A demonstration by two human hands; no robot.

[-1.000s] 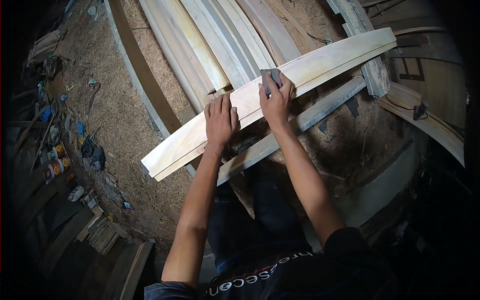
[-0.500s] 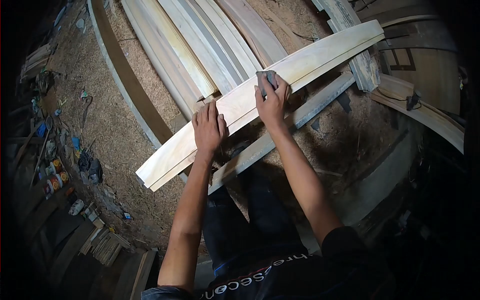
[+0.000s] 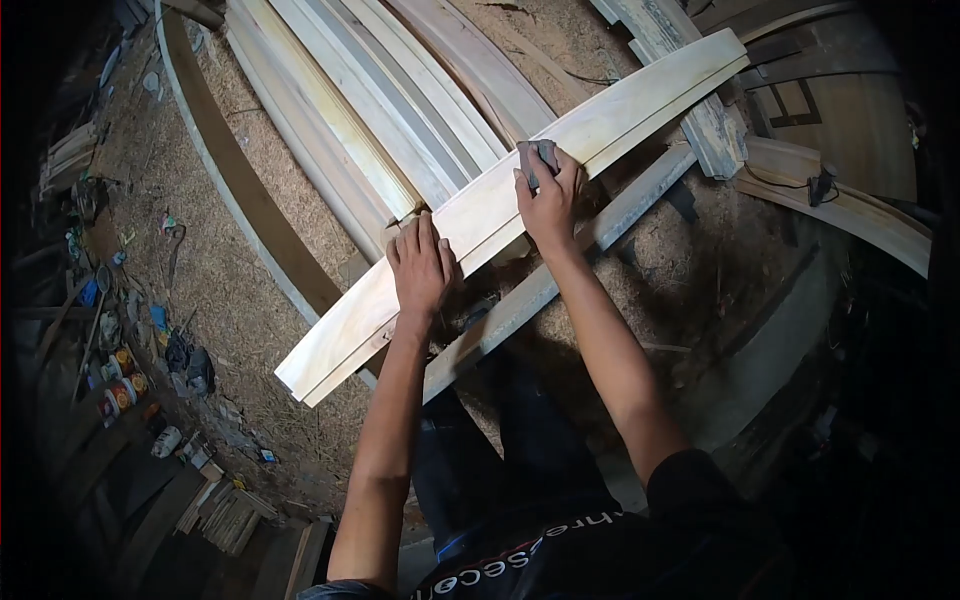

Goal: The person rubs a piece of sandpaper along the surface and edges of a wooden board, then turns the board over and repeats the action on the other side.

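A long pale wooden board (image 3: 480,222) with a groove along its lower edge lies slantwise in front of me. My left hand (image 3: 422,265) rests on its left half, fingers bent over the far edge and wrapped on the wood. To the right, my right hand (image 3: 549,205) is closed around a dark grey block (image 3: 538,156), which sits against the board's face near its middle. The underside of the block is hidden.
Several long planks (image 3: 345,95) lie side by side beyond the board. A curved beam (image 3: 235,170) runs down the left. Nearer me is a narrow grey beam (image 3: 520,310). A weathered post (image 3: 712,135) stands at right. Sawdust covers the ground.
The whole view has shifted slightly. My right hand and the block have moved a little along the board, up and to the right. My left hand keeps its hold.
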